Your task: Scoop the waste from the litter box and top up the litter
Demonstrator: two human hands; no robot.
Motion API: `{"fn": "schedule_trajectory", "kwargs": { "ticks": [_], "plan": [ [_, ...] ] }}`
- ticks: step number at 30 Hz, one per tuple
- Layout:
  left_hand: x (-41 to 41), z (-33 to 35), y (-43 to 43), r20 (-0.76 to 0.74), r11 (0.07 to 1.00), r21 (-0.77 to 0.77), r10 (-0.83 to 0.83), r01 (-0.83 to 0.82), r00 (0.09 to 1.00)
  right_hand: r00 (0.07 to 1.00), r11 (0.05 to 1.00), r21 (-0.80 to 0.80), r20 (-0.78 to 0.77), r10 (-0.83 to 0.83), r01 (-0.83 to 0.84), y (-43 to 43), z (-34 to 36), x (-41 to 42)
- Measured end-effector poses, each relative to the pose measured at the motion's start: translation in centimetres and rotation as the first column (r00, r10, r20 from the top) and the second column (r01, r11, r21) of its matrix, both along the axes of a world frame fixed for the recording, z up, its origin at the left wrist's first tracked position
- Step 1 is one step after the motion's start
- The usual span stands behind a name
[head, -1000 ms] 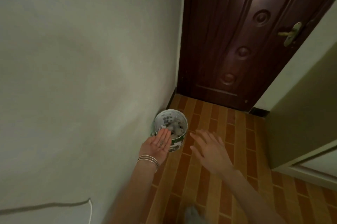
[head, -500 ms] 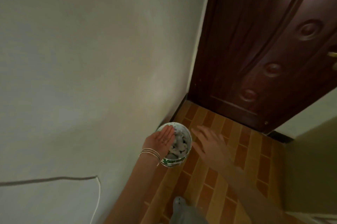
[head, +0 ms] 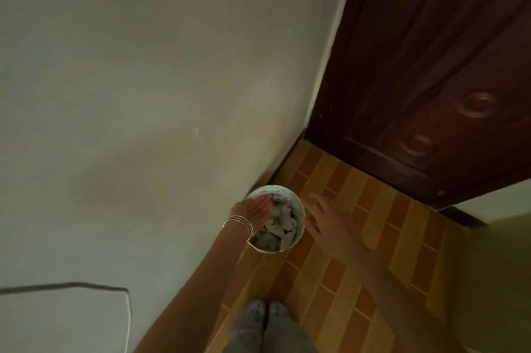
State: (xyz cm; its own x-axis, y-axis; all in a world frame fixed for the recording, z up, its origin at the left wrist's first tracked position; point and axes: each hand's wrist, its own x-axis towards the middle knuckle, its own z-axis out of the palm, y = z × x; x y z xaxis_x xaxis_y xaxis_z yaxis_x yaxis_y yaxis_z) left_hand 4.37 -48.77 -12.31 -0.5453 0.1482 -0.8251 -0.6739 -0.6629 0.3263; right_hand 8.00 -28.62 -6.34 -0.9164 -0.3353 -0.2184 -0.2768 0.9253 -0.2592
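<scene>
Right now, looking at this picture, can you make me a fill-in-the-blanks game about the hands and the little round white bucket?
1. The thin metal bangles sit on the ____ wrist.
2. The small round white bucket stands on the orange-brown tiled ____.
3. The left hand is over the bucket's rim, while the right hand is spread ____ the bucket, gripping nothing.
Missing words: left; floor; beside.

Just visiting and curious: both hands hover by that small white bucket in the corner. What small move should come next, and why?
Probably close both hands on the sides of the white bucket to lift it. The left hand lies open over the bucket's left rim, the right hand open beside its right side; neither grips it.
</scene>
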Motion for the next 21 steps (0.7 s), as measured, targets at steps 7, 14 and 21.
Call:
{"fn": "schedule_trajectory", "kwargs": {
  "ticks": [7, 14, 21],
  "plan": [
    [-3.4, -3.2, 1.0, 0.157, 0.987, -0.103, 0.142, -0.127, 0.977, 0.997, 0.999, 0.035, 0.074, 0.033, -0.035, 0.4, -3.6, -4.3],
    [-6.1, -7.7, 1.1, 0.182, 0.991, -0.054, 0.128, -0.120, 0.975, 0.997, 0.999, 0.018, 0.055, 0.045, -0.046, 0.7, -7.2, -6.8],
    [-6.5, -9.5, 1.3, 0.179, 0.980, -0.190, -0.030, 0.064, 0.983, 0.998, 0.999, 0.024, 0.055, 0.030, -0.031, 0.5, -9.7, -7.7]
  ]
}}
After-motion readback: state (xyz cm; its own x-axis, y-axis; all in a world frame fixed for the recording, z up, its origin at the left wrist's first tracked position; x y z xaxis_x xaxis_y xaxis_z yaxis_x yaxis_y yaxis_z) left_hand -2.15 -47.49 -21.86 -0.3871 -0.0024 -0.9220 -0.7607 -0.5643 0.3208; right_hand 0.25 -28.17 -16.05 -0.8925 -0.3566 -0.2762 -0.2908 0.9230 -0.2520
